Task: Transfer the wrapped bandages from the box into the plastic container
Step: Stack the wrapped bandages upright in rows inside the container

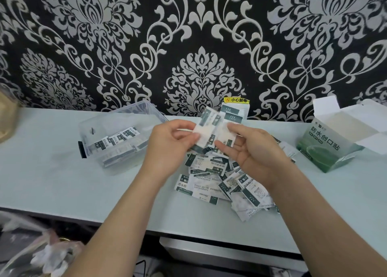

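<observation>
On the pale table (52, 182), through the head camera, I saw the clear plastic container (94, 128) at the left, open-topped, with several wrapped bandages (119, 138) lying inside it. At the far right the green box (326, 144) sat tilted with its flaps open; I could not tell what it held. Between the two a loose pile (219, 182) of wrappers lay spread on the tabletop. Above that pile the left hand (167, 142) and right hand (253, 151) together pinched a small sheaf (209, 128) of bandages, thumbs and curled fingers clamped on it.
</observation>
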A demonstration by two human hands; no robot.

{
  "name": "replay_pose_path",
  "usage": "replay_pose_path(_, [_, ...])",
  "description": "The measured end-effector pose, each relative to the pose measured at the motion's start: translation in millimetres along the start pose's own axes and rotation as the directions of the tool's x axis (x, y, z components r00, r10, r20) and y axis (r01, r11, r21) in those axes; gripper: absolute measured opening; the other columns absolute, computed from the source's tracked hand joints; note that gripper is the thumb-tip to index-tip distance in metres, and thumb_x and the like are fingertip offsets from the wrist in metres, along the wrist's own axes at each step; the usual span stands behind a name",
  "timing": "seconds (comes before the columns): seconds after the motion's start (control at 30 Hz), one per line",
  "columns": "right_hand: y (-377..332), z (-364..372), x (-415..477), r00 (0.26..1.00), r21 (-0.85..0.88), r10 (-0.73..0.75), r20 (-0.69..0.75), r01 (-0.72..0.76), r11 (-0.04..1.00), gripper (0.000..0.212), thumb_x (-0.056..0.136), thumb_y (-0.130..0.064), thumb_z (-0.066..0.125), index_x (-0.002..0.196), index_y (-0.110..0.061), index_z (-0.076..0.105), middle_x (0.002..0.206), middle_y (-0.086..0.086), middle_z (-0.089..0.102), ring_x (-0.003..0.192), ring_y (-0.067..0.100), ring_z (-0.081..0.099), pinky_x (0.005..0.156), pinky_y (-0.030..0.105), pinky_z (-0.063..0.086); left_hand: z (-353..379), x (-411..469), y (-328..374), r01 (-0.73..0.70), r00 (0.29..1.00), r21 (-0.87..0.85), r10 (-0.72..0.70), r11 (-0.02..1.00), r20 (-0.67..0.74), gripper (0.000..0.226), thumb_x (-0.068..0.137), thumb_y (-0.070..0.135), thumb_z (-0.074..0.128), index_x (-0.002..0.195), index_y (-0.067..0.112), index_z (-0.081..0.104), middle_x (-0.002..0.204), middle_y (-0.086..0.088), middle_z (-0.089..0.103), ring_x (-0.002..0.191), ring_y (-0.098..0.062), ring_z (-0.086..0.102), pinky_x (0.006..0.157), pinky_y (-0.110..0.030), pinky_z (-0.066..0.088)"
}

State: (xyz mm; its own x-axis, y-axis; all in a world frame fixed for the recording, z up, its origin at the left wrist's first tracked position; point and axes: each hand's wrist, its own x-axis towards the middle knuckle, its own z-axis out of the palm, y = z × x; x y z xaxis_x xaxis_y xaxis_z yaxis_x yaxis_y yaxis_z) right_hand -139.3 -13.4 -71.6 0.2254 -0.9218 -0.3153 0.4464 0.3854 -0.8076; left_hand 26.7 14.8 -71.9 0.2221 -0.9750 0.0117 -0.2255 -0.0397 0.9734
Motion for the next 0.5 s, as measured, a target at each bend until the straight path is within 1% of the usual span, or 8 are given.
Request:
replay_pose_path(0.03, [1,2,-2,0.998,-0.005,-0.004,0.064,0.004,1.000,0.018,0.094,-0.011,0.058,0.103,0.003,0.066,0.098,0.015,0.075,0.092,0.021,0.073,0.076,0.029,0.060,6,-3,1,0.008,1.000,-0.040,-0.007,0.999,0.011,0.013,0.084,0.006,0.071,0.091,0.017,0.068,0.076,-0.001,0.076,0.070,-0.020,0.073,0.075,-0.037,0.057])
replay_pose_path(0.13, [6,6,-5,0.989,-0.114,-0.047,0.137,0.063,0.992,0.013,0.090,-0.009,0.062,0.093,0.001,0.070,0.088,0.009,0.076,0.080,0.014,0.073,0.067,0.023,0.058,19,-5,-1,-0.068,0.997,0.058,0.070,0.996,-0.025,0.013,0.079,0.016,0.078,0.082,0.018,0.066,0.067,-0.003,0.072,0.060,-0.021,0.066,0.067,-0.037,0.055])
replay_pose_path(0.23, [4,2,-4,0.996,-0.231,-0.077,0.051,0.087,0.969,0.012,0.091,-0.007,0.062,0.088,0.002,0.069,0.081,0.008,0.075,0.072,0.016,0.072,0.057,0.022,0.057,14,0,-3,-0.088,0.995,0.115,0.082,0.989,0.054,0.019,0.076,0.022,0.081,0.082,0.018,0.064,0.068,-0.005,0.070,0.058,-0.013,0.061,0.065,-0.033,0.054])
replay_pose_path(0.3, [-2,-6,-2,0.988,-0.425,-0.149,-0.030,0.122,0.897,0.012,0.092,-0.011,0.062,0.088,-0.002,0.069,0.083,0.008,0.074,0.067,0.014,0.069,0.053,0.022,0.055,8,2,-9,-0.117,0.982,0.262,0.072,0.958,0.176,0.020,0.074,0.023,0.083,0.084,0.022,0.066,0.078,0.002,0.070,0.068,-0.009,0.061,0.075,-0.034,0.054])
replay_pose_path(0.33, [-5,-12,-2,0.976,-0.553,-0.211,-0.054,0.147,0.820,0.013,0.093,-0.014,0.062,0.086,-0.004,0.069,0.080,0.007,0.074,0.063,0.015,0.067,0.053,0.025,0.054,6,3,-13,-0.157,0.970,0.394,0.065,0.905,0.236,0.022,0.073,0.027,0.083,0.089,0.026,0.067,0.088,0.006,0.070,0.078,-0.008,0.061,0.081,-0.035,0.054])
replay_pose_path(0.4, [-10,-21,0,0.952,-0.712,-0.299,-0.074,0.159,0.684,0.017,0.094,-0.018,0.061,0.084,-0.007,0.068,0.078,0.009,0.074,0.065,0.025,0.064,0.061,0.037,0.055,7,1,-19,-0.262,0.934,0.647,0.020,0.716,0.356,0.041,0.073,0.038,0.081,0.110,0.032,0.065,0.110,0.009,0.065,0.100,-0.010,0.057,0.090,-0.031,0.048])
replay_pose_path(0.43, [-11,-24,0,0.948,-0.737,-0.307,-0.080,0.151,0.659,0.016,0.095,-0.018,0.060,0.085,-0.008,0.067,0.081,0.012,0.074,0.068,0.030,0.064,0.065,0.043,0.054,9,1,-23,-0.314,0.915,0.703,0.007,0.638,0.403,0.050,0.074,0.041,0.080,0.120,0.032,0.062,0.118,0.007,0.062,0.107,-0.012,0.054,0.092,-0.030,0.045])
replay_pose_path(0.5, [-12,-27,0,0.956,-0.726,-0.281,-0.082,0.135,0.674,0.012,0.096,-0.014,0.057,0.088,-0.011,0.065,0.089,0.016,0.074,0.073,0.032,0.064,0.062,0.045,0.048,12,2,-26,-0.362,0.901,0.725,0.023,0.586,0.432,0.057,0.078,0.039,0.077,0.129,0.029,0.057,0.123,0.005,0.059,0.115,-0.015,0.050,0.095,-0.031,0.043])
